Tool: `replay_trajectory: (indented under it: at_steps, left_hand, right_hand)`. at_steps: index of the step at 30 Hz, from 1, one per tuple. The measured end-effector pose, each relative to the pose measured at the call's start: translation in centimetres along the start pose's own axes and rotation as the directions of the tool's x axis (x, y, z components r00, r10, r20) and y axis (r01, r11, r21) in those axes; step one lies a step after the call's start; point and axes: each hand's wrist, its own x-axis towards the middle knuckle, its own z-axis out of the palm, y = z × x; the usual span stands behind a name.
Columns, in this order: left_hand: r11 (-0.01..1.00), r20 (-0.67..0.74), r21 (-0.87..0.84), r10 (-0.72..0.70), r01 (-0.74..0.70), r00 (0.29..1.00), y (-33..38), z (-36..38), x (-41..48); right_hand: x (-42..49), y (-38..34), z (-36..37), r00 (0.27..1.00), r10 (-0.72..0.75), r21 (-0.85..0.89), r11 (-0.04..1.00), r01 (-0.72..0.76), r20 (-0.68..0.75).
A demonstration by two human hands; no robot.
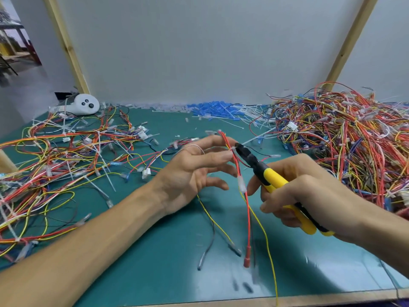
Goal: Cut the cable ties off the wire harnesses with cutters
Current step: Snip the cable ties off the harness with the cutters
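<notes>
Cutters [276, 180] in right hand [309, 191], fingers wrapped round the yellow handles; black nose touches white tie [233, 149] on harness [247, 209], jaws near closed, cannot tell if tie sits between them; left hand [190, 173] fingers spread, its grip is index and middle fingertips pinching harness just beside tie; harness hangs down from that pinch, lower ends blurred above table [155, 273]; tangled pile [343, 140] at right, loose harnesses [66, 151] at left, blue ties [212, 109] along back wall.
</notes>
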Motion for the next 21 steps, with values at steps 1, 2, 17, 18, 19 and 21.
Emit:
replay_trajectory:
  at_steps: [1,2,17,18,19,21]
  left_hand:
    - [1.0,0.015,-0.012,0.005,-0.004,1.0,-0.1,0.0,0.0]
    - [1.0,0.031,-0.028,0.006,-0.005,1.0,-0.1,0.0,0.0]
    - [0.961,-0.154,0.266,0.123,-0.079,0.98,-0.3,0.6,-0.2]
    - [0.965,-0.152,0.251,0.113,-0.072,0.982,-0.2,0.7,-0.3]
    - [0.972,-0.151,0.228,0.099,-0.063,0.984,-0.1,0.7,-0.3]
    - [0.983,-0.152,0.177,0.086,-0.058,0.985,-0.1,0.6,-0.3]
  right_hand:
    - [0.0,0.0,0.0,1.0,0.008,-0.003,1.0,-0.008,0.003]
    - [0.0,0.0,0.0,1.0,0.015,-0.002,1.0,-0.015,0.009]
    - [0.7,1.1,-0.2,0.982,-0.143,-0.268,0.957,0.106,-0.121]
    - [0.8,1.2,-0.2,0.978,-0.159,-0.308,0.945,0.111,-0.136]
    - [0.8,1.3,-0.3,0.973,-0.176,-0.336,0.934,0.117,-0.151]
    - [0.8,1.4,-0.5,0.963,-0.209,-0.375,0.918,0.133,-0.171]
